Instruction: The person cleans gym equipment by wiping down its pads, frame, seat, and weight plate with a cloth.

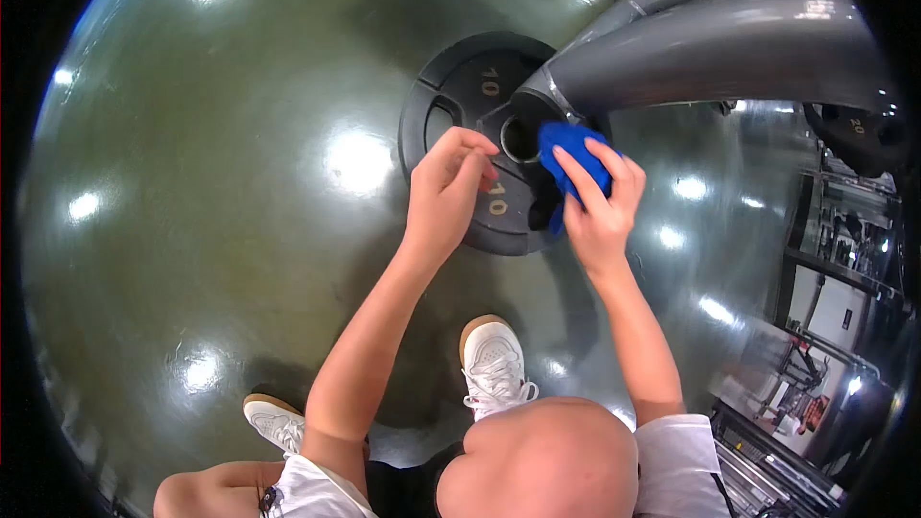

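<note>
A black weight plate (436,72) marked 10 hangs at the end of a thick grey metal tube (710,48), with a round hole at its centre. My right hand (606,201) grips a crumpled blue cloth (576,153) just right of that hole, over the plate's right part. On the hole's left side, my left hand (451,177) is raised over the plate with its fingers curled together. Whether anything small is between those fingertips, I cannot make out.
Another plate (859,139), marked 20, is at the right edge. Metal racks (835,278) stand beyond it. Below are my white shoes (494,360) on the glossy green floor (240,230), and my bent knee.
</note>
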Demonstrator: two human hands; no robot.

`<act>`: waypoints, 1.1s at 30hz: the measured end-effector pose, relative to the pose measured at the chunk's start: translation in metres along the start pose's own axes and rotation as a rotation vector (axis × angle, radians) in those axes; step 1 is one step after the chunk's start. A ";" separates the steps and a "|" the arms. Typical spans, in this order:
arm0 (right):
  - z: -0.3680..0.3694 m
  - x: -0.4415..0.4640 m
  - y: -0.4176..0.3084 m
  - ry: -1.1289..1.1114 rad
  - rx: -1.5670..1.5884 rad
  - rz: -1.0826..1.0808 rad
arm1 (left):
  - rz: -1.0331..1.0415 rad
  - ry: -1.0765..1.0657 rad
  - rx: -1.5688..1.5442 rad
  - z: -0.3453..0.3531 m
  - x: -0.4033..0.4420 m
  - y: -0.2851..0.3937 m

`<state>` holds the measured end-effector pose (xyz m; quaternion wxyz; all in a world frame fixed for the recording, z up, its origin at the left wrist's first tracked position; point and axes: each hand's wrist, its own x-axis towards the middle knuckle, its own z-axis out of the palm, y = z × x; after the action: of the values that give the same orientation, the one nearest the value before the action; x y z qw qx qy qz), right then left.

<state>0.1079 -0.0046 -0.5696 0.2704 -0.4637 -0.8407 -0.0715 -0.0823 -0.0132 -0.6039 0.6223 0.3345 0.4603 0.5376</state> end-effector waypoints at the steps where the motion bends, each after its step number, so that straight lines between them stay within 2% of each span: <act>1: 0.007 0.010 -0.002 0.038 0.010 -0.040 | -0.019 0.008 0.004 0.001 0.001 0.000; 3: 0.028 0.030 -0.002 0.056 0.015 -0.100 | -0.013 -0.006 -0.006 0.003 0.003 -0.002; 5: 0.047 0.043 0.000 -0.058 -0.197 -0.132 | -0.001 -0.017 -0.007 0.005 0.003 -0.002; 8: 0.058 0.042 -0.004 -0.078 -0.458 -0.227 | 0.020 -0.020 0.008 0.007 0.001 0.000; 13: 0.045 0.016 0.014 -0.090 -0.405 -0.402 | 0.003 0.013 -0.028 0.012 -0.003 -0.008; 15: 0.030 0.000 0.019 -0.270 -0.427 -0.396 | -0.011 0.023 -0.044 0.014 -0.006 -0.009; 16: 0.023 -0.007 0.020 -0.271 -0.425 -0.404 | -0.042 -0.001 -0.024 0.015 -0.007 -0.008; 19: 0.000 -0.021 0.024 -0.372 -0.323 -0.013 | -0.074 -0.027 -0.016 0.014 -0.007 -0.010; 21: -0.014 -0.024 0.028 -0.292 -0.222 0.056 | -0.097 -0.033 -0.028 0.014 -0.008 -0.009; 23: -0.021 -0.020 0.024 -0.279 -0.207 0.074 | -0.099 -0.024 -0.010 0.014 -0.008 -0.009; 25: -0.022 -0.007 0.013 -0.150 -0.156 -0.103 | -0.099 -0.022 0.008 0.016 -0.009 -0.008; 27: -0.012 0.010 0.003 -0.076 -0.114 -0.149 | -0.046 -0.010 -0.048 0.018 -0.010 -0.008; 31: 0.024 0.049 -0.009 -0.042 -0.039 -0.112 | 0.004 -0.041 -0.082 0.020 -0.014 0.005; 33: 0.036 0.059 -0.013 -0.086 -0.104 -0.097 | -0.038 -0.039 -0.060 0.018 -0.016 0.006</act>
<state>0.0582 0.0448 -0.5675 0.2058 -0.4384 -0.8682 -0.1082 -0.0675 -0.0261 -0.5891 0.6509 0.3172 0.4384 0.5325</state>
